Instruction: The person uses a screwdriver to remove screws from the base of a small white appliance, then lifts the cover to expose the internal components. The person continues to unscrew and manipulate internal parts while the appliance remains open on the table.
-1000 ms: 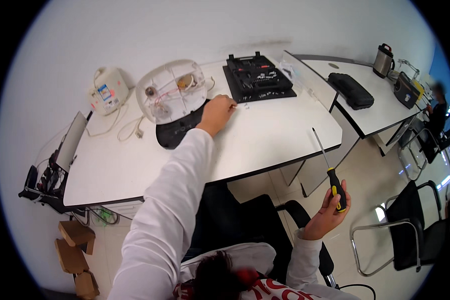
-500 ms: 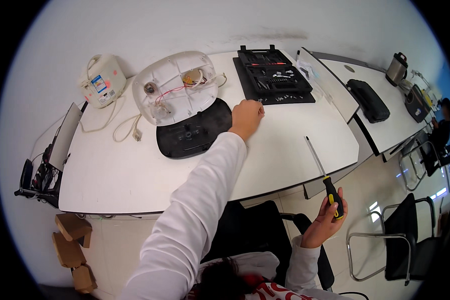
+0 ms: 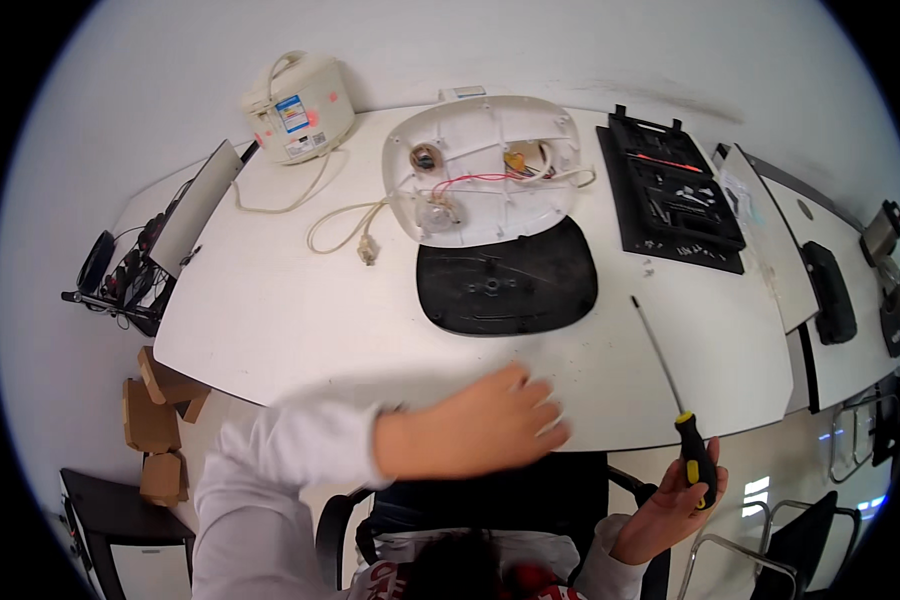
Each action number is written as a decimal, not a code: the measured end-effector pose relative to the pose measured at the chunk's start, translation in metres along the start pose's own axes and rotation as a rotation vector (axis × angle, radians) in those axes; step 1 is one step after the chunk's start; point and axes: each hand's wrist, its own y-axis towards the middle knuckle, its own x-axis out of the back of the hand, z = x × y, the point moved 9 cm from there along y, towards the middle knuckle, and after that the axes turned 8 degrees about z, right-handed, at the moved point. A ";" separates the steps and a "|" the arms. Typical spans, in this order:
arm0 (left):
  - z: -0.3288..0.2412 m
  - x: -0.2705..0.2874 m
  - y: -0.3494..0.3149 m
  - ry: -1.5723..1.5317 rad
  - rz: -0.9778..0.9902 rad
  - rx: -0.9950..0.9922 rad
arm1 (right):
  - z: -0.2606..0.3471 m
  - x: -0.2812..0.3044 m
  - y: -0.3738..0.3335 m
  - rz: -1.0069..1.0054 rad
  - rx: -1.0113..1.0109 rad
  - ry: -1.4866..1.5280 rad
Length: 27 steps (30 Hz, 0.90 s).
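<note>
My right hand point(image 3: 675, 505) grips the black and yellow handle of a screwdriver point(image 3: 692, 455), its long shaft angled up over the table's front edge. Above the near part of the table, my left hand point(image 3: 485, 415) is empty, its fingers apart and slightly blurred. Beyond it lies a black oval plate point(image 3: 535, 290), touching the lower edge of a white plastic housing point(image 3: 480, 210). The housing lies with its ribbed inside up, showing red wires, a round part and a white cable. A few small screws point(image 3: 648, 268) lie beside the black mat.
An open black tool case point(image 3: 670, 185) with several bits rests on a black mat point(image 3: 628, 225) with loose screws. At the back left stands a white rice cooker point(image 3: 305, 110). A power plug point(image 3: 367, 250) lies near the housing. Cardboard boxes point(image 3: 150, 415) are on the floor.
My left hand has drawn back from beside the tool mat toward me, its fingers spreading. The view has turned left. The right hand still holds the screwdriver. Small screws now show beside the mat.
</note>
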 end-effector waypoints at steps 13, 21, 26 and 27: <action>0.058 -0.039 -0.182 -0.168 -0.786 1.107 | -0.038 -0.106 0.001 0.320 0.131 -0.013; 0.056 -0.019 -0.189 -0.116 -0.835 1.160 | -0.049 -0.093 0.000 0.129 0.122 -0.421; 0.061 -0.016 -0.183 -0.084 -0.857 1.098 | -0.049 -0.094 0.005 0.006 0.097 -0.156; 0.061 -0.016 -0.184 -0.094 -0.851 1.099 | -0.051 -0.094 0.006 0.016 0.087 -0.156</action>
